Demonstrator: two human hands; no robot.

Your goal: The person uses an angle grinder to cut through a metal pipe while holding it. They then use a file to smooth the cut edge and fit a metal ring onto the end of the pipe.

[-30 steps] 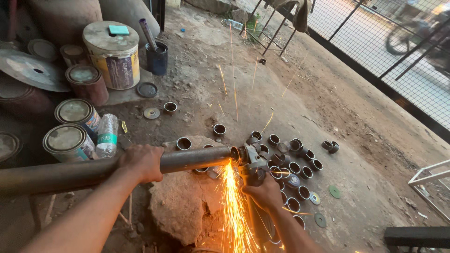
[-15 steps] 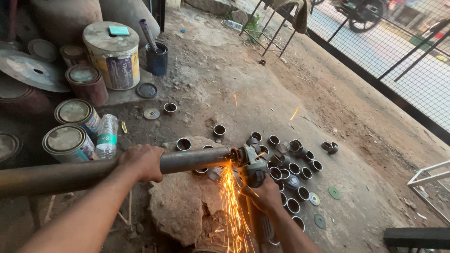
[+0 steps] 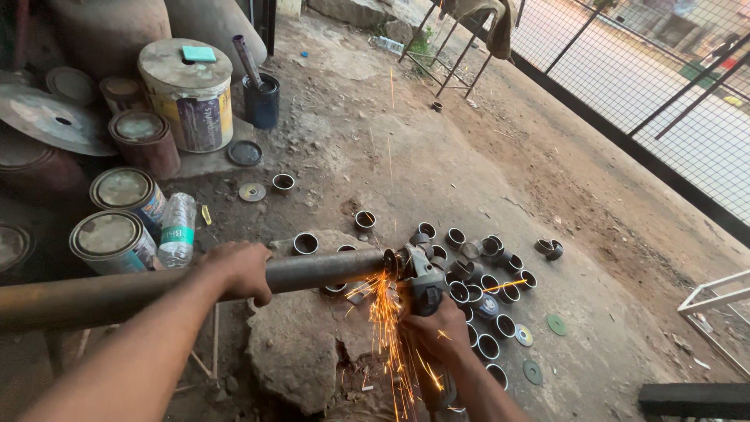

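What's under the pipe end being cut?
A flat rock sits below the pipe; sparks fall across it. Short cut rings lie beside it. The pipe hides the rock's far edge.

**Dirt floor strewn with cut rings and tins**

The bare, dusty floor [image 3: 469, 156] carries a flat rock [image 3: 301, 352] directly beneath the hands. Short cut pipe rings [image 3: 488, 285] lie scattered just right of the hands, with thin discs [image 3: 556, 324] beyond them. Left of the hands stand paint tins [image 3: 113, 238] and a plastic bottle [image 3: 177, 228].
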